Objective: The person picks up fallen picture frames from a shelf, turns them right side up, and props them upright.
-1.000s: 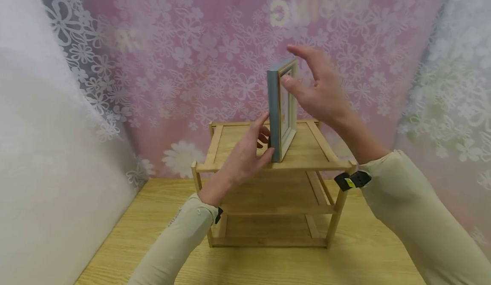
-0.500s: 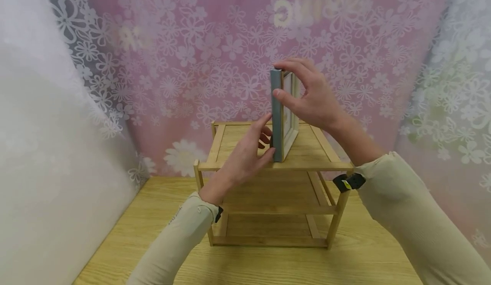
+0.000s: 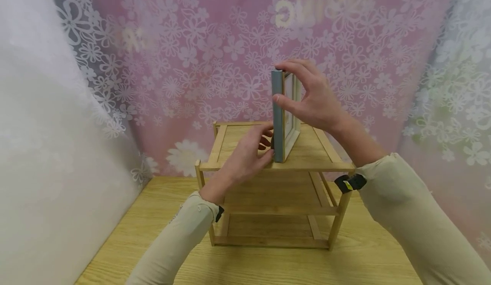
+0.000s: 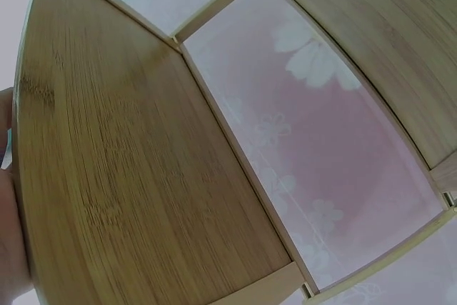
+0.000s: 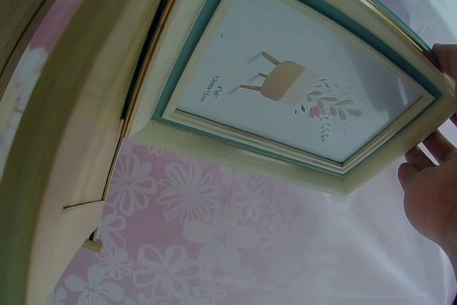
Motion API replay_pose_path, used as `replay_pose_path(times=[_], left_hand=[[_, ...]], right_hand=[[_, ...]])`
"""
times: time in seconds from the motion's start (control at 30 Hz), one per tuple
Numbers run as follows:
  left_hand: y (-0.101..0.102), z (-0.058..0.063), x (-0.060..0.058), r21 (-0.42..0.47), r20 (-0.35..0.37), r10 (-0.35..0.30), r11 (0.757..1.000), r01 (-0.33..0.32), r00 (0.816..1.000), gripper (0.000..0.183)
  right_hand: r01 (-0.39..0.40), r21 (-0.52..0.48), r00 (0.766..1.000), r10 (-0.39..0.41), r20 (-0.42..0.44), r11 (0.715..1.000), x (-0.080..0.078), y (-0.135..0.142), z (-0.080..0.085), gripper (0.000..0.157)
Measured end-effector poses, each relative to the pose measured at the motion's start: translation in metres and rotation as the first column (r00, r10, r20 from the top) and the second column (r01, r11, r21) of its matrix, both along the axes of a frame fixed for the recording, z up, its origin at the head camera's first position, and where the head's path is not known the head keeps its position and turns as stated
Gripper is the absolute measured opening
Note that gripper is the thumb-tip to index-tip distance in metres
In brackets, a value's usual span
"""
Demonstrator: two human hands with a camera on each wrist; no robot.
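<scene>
1 upright picture frame (image 3: pixel 278 127), right fingers (image 3: pixel 293 67) atop

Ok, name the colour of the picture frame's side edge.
Greyish blue; the picture frame's side edge shows best in the head view.

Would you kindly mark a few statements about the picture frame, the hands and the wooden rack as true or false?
1. The picture frame is upright at the top level of the wooden rack. True.
2. The right hand holds the picture frame near its top, with the left hand lower down. True.
3. The wooden rack has only two levels. False: it has three.
4. The picture frame's near edge is bright red. False: it is blue-grey.
5. Printed leaves and lettering show on the picture frame's insert. True.
</scene>
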State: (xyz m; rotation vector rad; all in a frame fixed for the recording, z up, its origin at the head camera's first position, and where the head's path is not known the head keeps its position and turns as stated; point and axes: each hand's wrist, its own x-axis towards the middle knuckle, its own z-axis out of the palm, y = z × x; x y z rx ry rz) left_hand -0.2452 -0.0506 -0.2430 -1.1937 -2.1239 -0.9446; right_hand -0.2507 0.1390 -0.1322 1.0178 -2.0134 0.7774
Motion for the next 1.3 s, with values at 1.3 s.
replay_pose_path(times=[1.3], left_hand=[[-0.003, 0.012, -0.005, -0.113, -0.029, 0.051, 0.992, -0.054, 0.998, 0.046]], right_hand=[[-0.091, -0.034, 0.982, 0.096, 0.161, 0.995, 0.007, 0.024, 0.005, 0.057]])
